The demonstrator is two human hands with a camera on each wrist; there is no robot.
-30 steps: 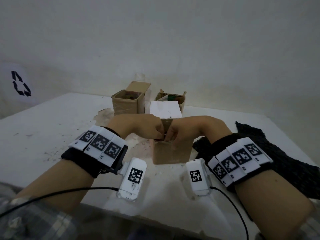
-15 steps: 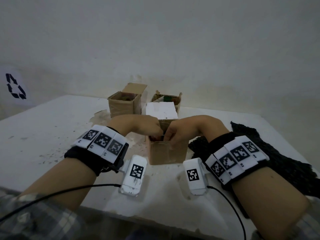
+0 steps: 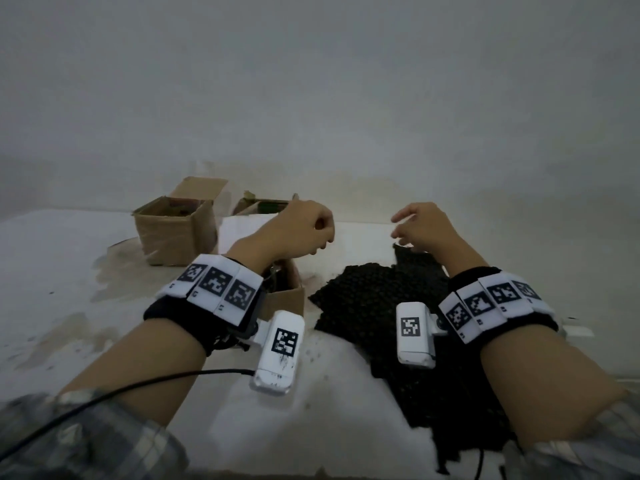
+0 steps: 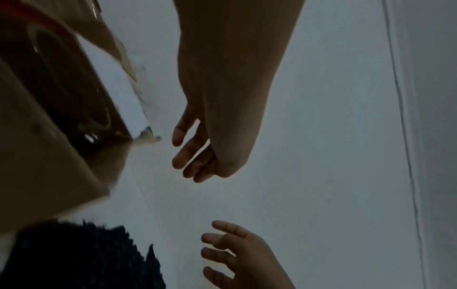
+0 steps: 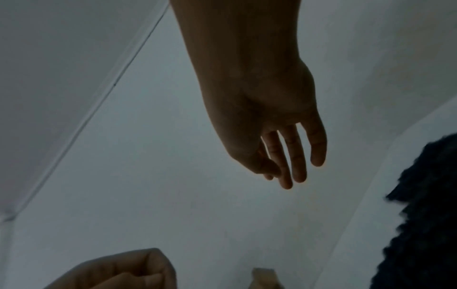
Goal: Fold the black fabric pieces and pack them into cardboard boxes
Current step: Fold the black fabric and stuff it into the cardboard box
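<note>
Both hands are raised above the white bench (image 3: 62,271), holding nothing. Left hand (image 3: 298,230) has fingers loosely curled inward, empty; the left wrist view shows them hanging relaxed (image 4: 195,156). Right hand (image 3: 420,226) is spread, fingers straight and slightly apart, directly above the far edge of the black fabric (image 3: 374,299); contact with it cannot be told.

Black fabric: knobbly, open-textured pieces lying flat and overlapping on the bench, under and in front of the right forearm, reaching to the near bench edge. Just right of the nearest box.

Containers, 3 cardboard boxes:
- Nearest box (image 3: 287,299), mostly hidden behind the left wrist. Top open; something dark inside, not identifiable. White flap (image 3: 242,230) stands at its far side.
- Back-left box (image 3: 173,233), open, 1 flap up at the rear. Contents dim, a hint of mixed colour, not identifiable.
- Back-centre box (image 3: 263,204), partly hidden by the left hand; something green shows at its opening.

Bench surface is stained brownish around the boxes.
</note>
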